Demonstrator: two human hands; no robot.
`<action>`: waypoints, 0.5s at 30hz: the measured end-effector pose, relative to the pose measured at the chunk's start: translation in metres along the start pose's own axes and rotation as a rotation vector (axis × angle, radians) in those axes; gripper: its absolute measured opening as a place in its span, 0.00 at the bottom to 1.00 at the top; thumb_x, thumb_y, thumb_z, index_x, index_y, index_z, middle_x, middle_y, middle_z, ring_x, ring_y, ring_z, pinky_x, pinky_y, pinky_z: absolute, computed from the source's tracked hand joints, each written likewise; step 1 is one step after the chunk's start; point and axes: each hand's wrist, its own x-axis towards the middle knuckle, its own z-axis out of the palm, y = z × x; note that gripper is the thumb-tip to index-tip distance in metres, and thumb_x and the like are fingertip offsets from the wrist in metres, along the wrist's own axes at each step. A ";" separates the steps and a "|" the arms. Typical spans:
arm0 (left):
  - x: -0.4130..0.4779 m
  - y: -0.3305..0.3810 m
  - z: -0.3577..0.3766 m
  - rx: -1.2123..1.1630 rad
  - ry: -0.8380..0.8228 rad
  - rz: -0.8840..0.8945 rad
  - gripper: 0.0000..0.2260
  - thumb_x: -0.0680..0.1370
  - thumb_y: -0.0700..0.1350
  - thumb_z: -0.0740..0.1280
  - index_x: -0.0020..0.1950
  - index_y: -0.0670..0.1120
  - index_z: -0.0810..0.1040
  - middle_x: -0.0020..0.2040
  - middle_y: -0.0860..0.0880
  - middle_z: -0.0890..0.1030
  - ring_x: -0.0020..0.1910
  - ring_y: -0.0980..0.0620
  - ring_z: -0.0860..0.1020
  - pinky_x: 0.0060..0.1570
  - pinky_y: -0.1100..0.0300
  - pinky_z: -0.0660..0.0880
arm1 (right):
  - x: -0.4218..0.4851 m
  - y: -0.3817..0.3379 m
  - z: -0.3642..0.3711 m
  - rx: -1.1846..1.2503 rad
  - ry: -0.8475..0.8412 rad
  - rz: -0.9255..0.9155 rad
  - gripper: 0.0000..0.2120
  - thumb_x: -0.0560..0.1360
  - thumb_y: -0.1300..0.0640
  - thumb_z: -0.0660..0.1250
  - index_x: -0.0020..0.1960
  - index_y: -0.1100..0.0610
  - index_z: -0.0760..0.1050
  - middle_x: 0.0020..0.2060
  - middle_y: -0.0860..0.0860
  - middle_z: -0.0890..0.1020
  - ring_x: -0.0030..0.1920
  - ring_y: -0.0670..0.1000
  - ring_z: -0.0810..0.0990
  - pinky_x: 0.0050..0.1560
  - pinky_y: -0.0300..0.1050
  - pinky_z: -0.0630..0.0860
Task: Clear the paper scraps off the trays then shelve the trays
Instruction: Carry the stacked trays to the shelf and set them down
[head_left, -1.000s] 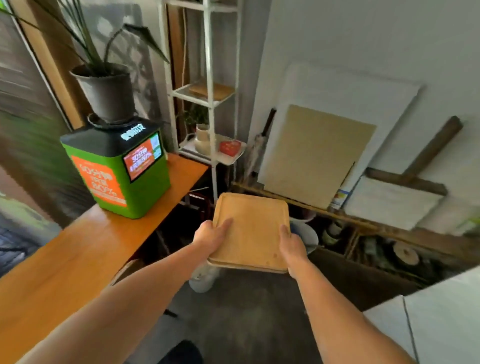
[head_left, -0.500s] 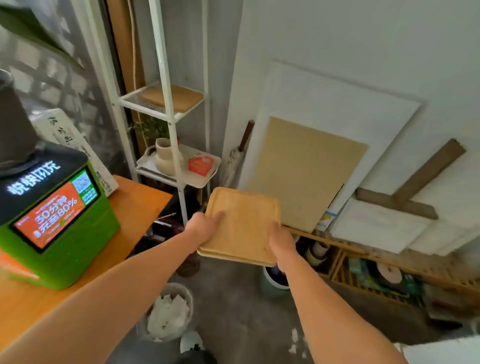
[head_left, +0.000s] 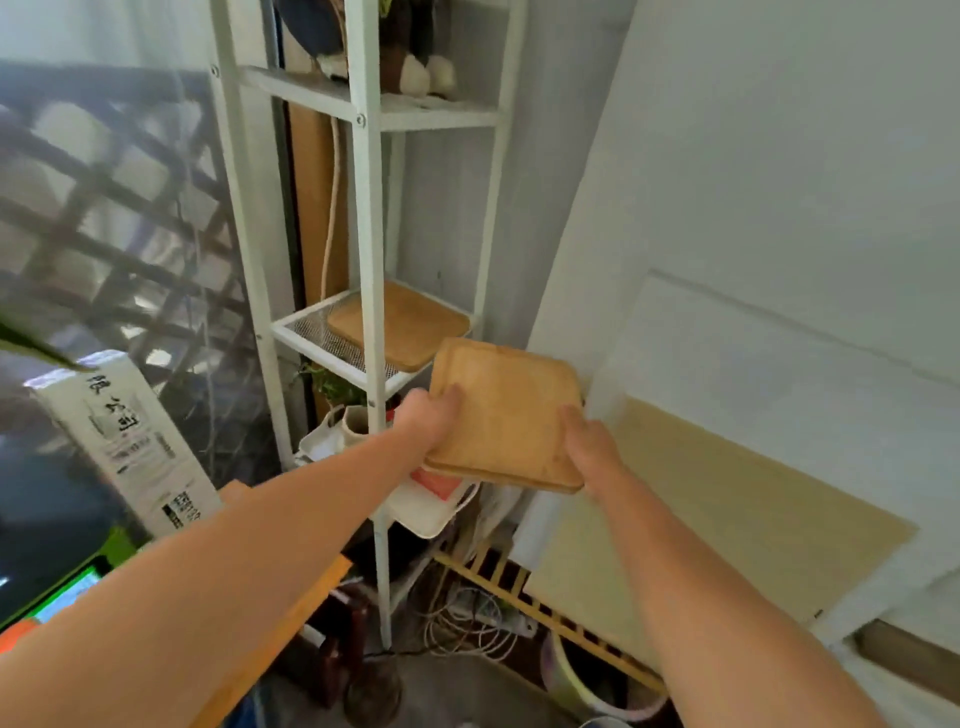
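both hands, left hand (head_left: 428, 415) and right hand (head_left: 589, 446), grip the stacked wooden trays (head_left: 506, 413) level, aimed at the mesh shelf (head_left: 311, 332) where another tray (head_left: 410, 325) lies.

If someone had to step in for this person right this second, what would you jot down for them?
Left hand: grips the left edge of the held trays, thumb on top.
Right hand: grips the right edge of the same stack.
Held trays: wooden, what looks like two stacked, top bare of paper scraps, carried in the air just in front of the white shelf unit.
Shelved tray: another wooden tray already lies on the mesh shelf, just beyond the held stack.
Done: scraps appear cleared off the held trays.
Left: slide the held stack onto the mesh shelf, probably on top of the shelved tray, then let go.
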 end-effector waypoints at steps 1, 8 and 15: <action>0.015 0.008 0.003 -0.025 0.036 0.004 0.31 0.80 0.59 0.61 0.75 0.39 0.66 0.66 0.40 0.75 0.64 0.39 0.74 0.62 0.49 0.72 | 0.023 -0.014 0.000 -0.025 -0.021 -0.028 0.31 0.81 0.42 0.54 0.69 0.68 0.70 0.65 0.65 0.76 0.63 0.63 0.77 0.64 0.55 0.73; 0.109 0.056 0.012 -0.193 0.371 -0.117 0.25 0.84 0.54 0.55 0.71 0.35 0.67 0.68 0.36 0.73 0.66 0.36 0.73 0.66 0.49 0.69 | 0.177 -0.120 0.028 -0.173 -0.285 -0.216 0.31 0.82 0.40 0.51 0.73 0.63 0.67 0.69 0.61 0.73 0.66 0.61 0.74 0.69 0.55 0.69; 0.169 0.083 0.005 -0.253 0.649 -0.225 0.20 0.84 0.50 0.55 0.67 0.35 0.70 0.64 0.36 0.76 0.63 0.36 0.75 0.63 0.47 0.71 | 0.270 -0.193 0.085 -0.276 -0.494 -0.319 0.31 0.82 0.41 0.54 0.72 0.65 0.68 0.67 0.63 0.75 0.66 0.62 0.75 0.67 0.55 0.70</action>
